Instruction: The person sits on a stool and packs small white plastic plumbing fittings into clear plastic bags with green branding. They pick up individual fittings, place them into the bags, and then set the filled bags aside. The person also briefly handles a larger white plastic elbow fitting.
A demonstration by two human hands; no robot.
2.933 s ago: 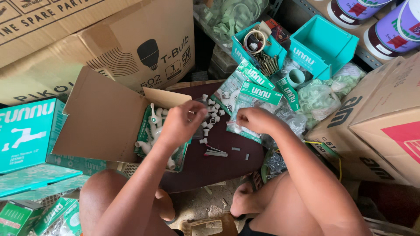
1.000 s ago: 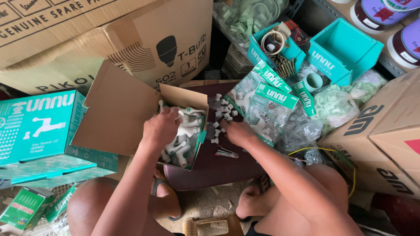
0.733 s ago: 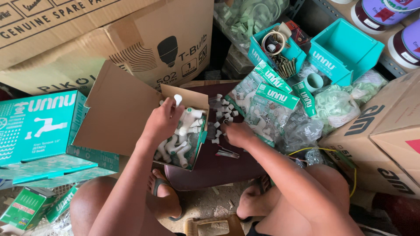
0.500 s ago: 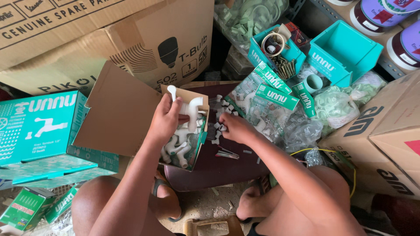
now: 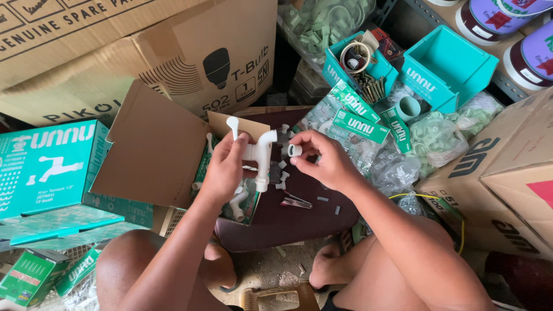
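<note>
Above the open flap of a small teal-and-brown cardboard box (image 5: 173, 155), the left hand (image 5: 222, 173) is closed around a white plastic water tap (image 5: 260, 155), held upright with its lever handle pointing up and its spout turned down. Just beside the tap's inlet end, the right hand (image 5: 322, 161) pinches a small white plastic ring fitting (image 5: 294, 151) between thumb and fingertips; fitting and tap are close, and it cannot be told whether they touch. The two hands are near each other but apart.

Inside the box, below the left hand, lie further white plastic taps (image 5: 237, 203). The box rests on a dark brown board (image 5: 299, 222), where loose small white fittings (image 5: 281, 173) and a metal clip-like piece (image 5: 296, 201) are scattered. To the right of the board sit clear plastic bags with teal header cards (image 5: 351, 121). Behind them stand two open teal plastic bins (image 5: 446, 69), one empty, the other holding screws and a tape roll. Large brown cardboard cartons (image 5: 138, 52) stand at the rear and at the right. A closed teal tap carton (image 5: 49, 167) lies at the left.
</note>
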